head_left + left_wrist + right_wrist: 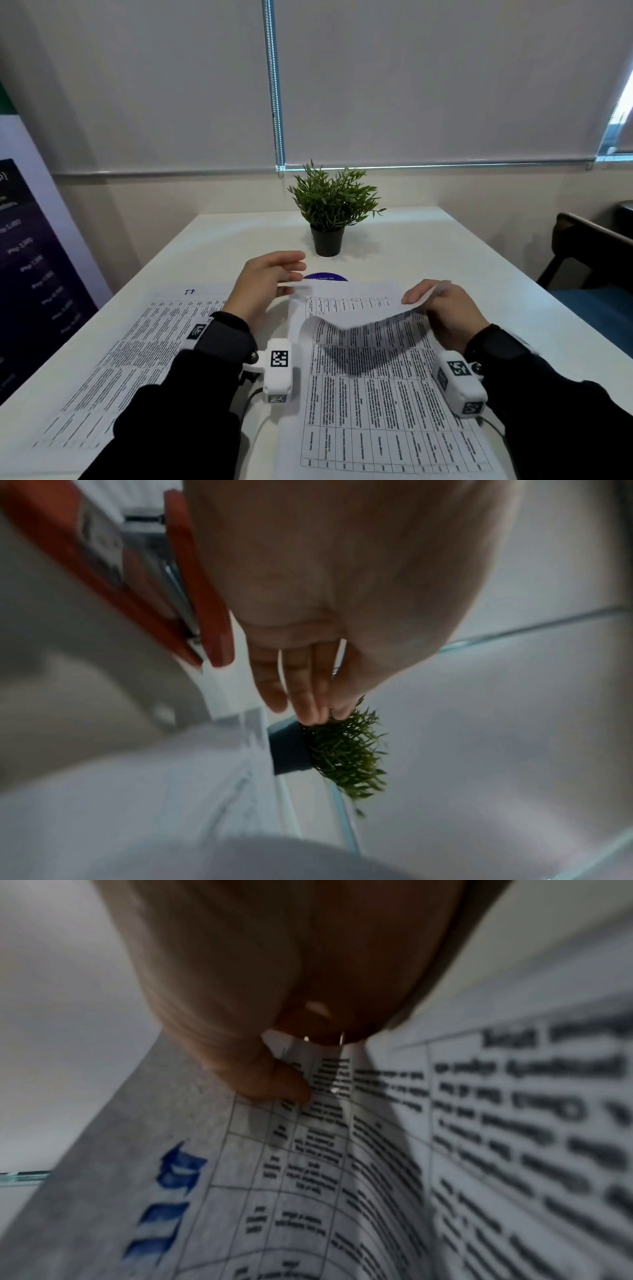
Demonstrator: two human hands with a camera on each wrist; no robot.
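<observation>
On the white table (445, 246) lie two lots of printed sheets with tables of text. A left sheet (137, 359) lies flat. My right hand (424, 296) pinches the far right corner of the top sheet (356, 308) of the right stack (376, 411) and holds it curled up and over towards the left. In the right wrist view the thumb (274, 1085) presses on this sheet (308, 1191), which bears a blue handwritten mark. My left hand (294, 275) hovers above the table by the lifted sheet's left edge, fingers (308, 696) straight, holding nothing.
A small green plant in a black pot (330, 212) stands at the table's far middle, also in the left wrist view (342, 756). A purple disc (325, 277) lies behind the sheets. A dark chair (589, 253) is at the right, a banner (30, 274) at the left.
</observation>
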